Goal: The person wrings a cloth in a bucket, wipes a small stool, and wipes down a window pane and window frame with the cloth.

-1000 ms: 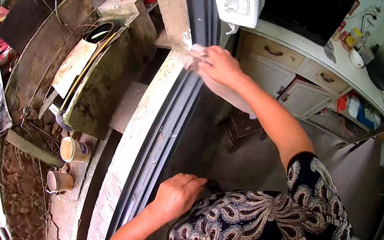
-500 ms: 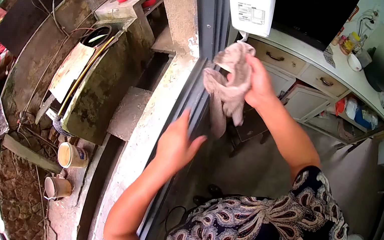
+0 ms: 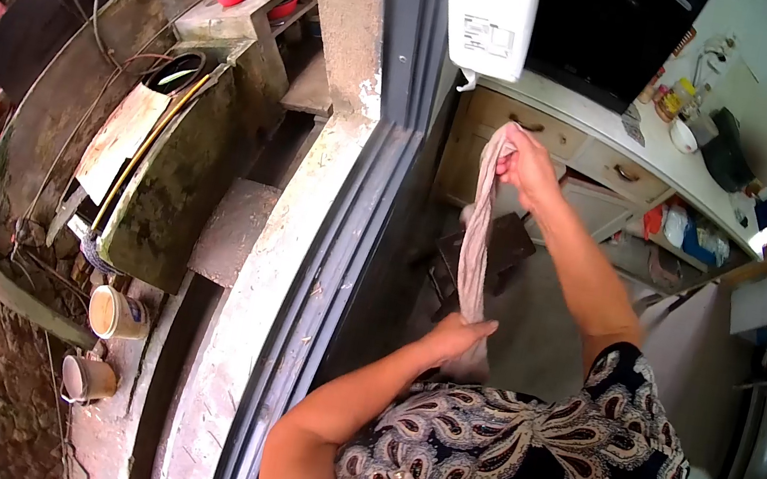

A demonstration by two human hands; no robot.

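A pale pinkish-grey cloth (image 3: 479,225) hangs stretched lengthwise between my two hands. My right hand (image 3: 523,167) pinches its upper end in front of the cabinet drawers. Lower down, near my patterned top, my left hand (image 3: 460,339) is closed around the cloth, and a loose end shows below the fist. The cloth is gathered into a narrow strip. Above it hangs a white box-shaped unit (image 3: 489,24) with a small white spout at its bottom.
A grey metal sliding-door track (image 3: 329,261) runs on my left beside a concrete sill. Outside stand two buckets (image 3: 118,312) and a stone basin (image 3: 176,174). To the right are a white-topped cabinet (image 3: 566,118) and a small dark stool (image 3: 494,248).
My left hand has moved right and taken hold of the cloth's lower part. The bunched cloth is now drawn out long. My right hand has dropped slightly, away from the white unit.
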